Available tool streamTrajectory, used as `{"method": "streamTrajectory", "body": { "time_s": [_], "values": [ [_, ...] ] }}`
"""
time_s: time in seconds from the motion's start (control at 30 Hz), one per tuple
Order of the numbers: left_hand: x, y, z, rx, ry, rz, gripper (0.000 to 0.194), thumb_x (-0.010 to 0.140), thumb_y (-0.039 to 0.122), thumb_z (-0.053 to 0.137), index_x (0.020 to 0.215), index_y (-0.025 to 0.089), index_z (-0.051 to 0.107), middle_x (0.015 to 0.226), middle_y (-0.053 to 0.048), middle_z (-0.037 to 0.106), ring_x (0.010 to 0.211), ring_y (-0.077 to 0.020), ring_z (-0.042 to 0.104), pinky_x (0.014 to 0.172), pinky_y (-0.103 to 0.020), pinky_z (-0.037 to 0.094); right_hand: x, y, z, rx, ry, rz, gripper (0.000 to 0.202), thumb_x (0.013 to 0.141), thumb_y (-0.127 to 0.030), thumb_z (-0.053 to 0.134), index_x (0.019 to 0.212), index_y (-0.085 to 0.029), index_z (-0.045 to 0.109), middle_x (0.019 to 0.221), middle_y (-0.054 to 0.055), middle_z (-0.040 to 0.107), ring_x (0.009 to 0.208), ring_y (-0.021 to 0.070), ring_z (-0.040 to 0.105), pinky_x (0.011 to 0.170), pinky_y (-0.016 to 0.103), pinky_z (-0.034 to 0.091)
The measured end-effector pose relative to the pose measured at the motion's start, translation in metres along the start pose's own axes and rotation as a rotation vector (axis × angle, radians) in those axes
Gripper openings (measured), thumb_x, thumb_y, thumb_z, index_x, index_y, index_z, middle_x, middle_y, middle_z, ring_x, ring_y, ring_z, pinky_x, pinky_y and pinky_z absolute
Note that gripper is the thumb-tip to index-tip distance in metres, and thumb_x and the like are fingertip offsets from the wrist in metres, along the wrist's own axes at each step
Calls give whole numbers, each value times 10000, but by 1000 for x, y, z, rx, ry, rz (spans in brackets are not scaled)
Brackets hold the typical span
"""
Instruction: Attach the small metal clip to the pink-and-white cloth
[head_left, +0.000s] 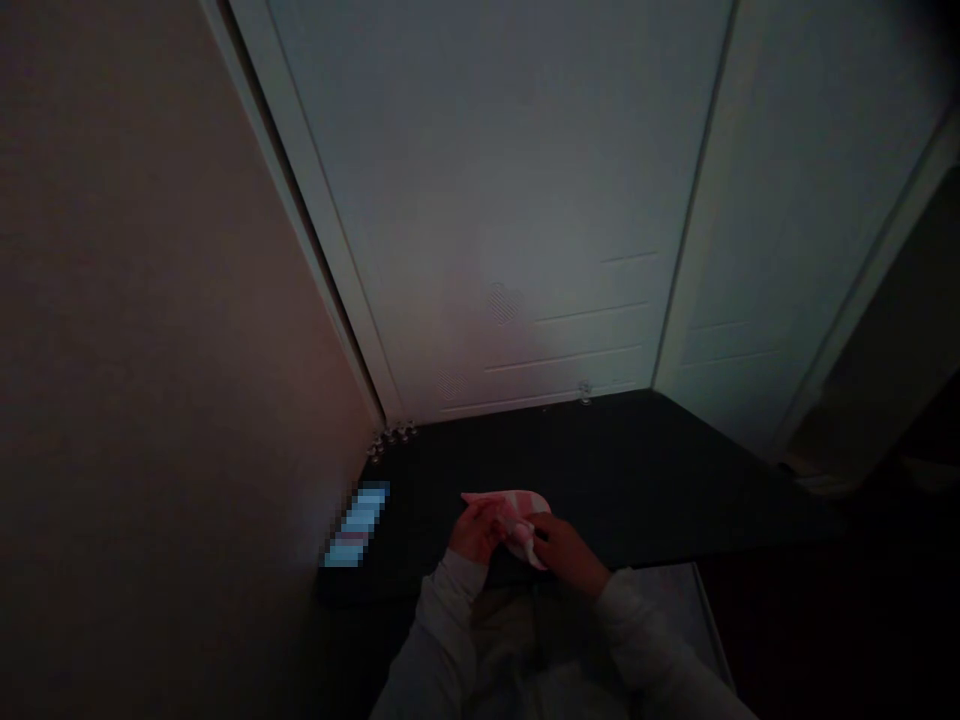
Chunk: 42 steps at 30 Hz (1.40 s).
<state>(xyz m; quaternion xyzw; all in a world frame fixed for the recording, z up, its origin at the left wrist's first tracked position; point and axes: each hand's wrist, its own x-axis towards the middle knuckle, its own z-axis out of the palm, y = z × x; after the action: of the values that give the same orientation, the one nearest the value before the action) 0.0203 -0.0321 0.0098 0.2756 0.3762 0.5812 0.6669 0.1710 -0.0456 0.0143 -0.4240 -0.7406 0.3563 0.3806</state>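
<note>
Dark tabletop, small clear pieces cornered, hands curled round pink item

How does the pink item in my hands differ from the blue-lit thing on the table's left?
The pink item has pale patches; the blue-lit thing is blue with lighter bands.
The pink item has a pointed left tip and a rounded right side; the blue-lit thing looks long and straight-sided.
The left hand and right hand hold the pink item; neither touches the blue-lit thing.
</note>
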Motion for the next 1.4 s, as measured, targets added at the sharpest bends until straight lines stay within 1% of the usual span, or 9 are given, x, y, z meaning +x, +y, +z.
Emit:
{"method": "streamTrajectory", "body": {
  "time_s": [0.2,0.37,0.53,0.73,0.93,1.03,1.13,1.23,1.4],
  "values": [
    [-2,-1,7,199,11,65,343,494,347,688,692,126,517,488,11,548,375,-84,465,399,-222,352,-2,-2,-1,-2,28,-20,253,744,-304,422,789,-157,623,793,61,613,733,170,531,653,263,391],
    [-2,0,7,215,-19,94,374,490,390,677,709,128,524,528,9,561,385,-84,470,403,-225,363,-3,-7,-3,-4,4,-35,267,768,-280,372,800,-168,613,765,58,611,711,171,534,640,266,382],
    [3,-6,2,267,-27,165,356,529,418,648,696,125,532,458,27,517,329,-56,399,339,-193,280,-3,-7,-3,-41,10,-40,268,776,-273,355,807,-168,600,782,59,608,731,178,533,648,270,380],
    [4,-8,-3,265,-39,129,388,566,493,592,712,140,518,377,58,445,275,-33,322,299,-167,172,-1,0,2,-57,41,-28,249,761,-255,370,811,-166,598,810,64,610,752,178,530,664,265,382],
    [3,-6,-1,272,-31,97,391,549,484,607,699,135,515,359,67,433,250,-24,296,283,-163,149,-3,-3,-1,-49,28,-19,258,768,-285,370,820,-165,593,776,55,608,714,168,526,632,255,376],
    [11,4,-1,231,-46,-37,379,543,456,623,731,148,508,389,56,471,254,-28,312,289,-157,143,13,-2,-8,-26,-71,10,248,759,-265,373,815,-162,592,751,41,605,675,153,527,596,243,378],
    [32,21,-2,224,-87,-122,341,557,407,632,746,149,514,382,60,455,250,-25,298,294,-152,118,46,3,-20,-36,-196,-24,242,736,-214,391,878,-165,581,798,28,604,698,139,526,602,230,379],
    [62,38,0,223,-78,-145,294,594,324,626,801,148,514,474,25,523,305,-40,383,310,-143,172,84,12,-30,-211,-182,-11,207,742,-212,390,771,-141,583,695,25,587,616,121,503,556,217,357],
    [108,54,-1,252,-90,-151,206,671,250,550,844,149,502,582,-30,584,365,-72,468,313,-138,188,129,28,-36,-535,-106,-91,222,786,-260,373,823,-144,558,750,37,586,655,121,505,598,219,342]
  ]
}}
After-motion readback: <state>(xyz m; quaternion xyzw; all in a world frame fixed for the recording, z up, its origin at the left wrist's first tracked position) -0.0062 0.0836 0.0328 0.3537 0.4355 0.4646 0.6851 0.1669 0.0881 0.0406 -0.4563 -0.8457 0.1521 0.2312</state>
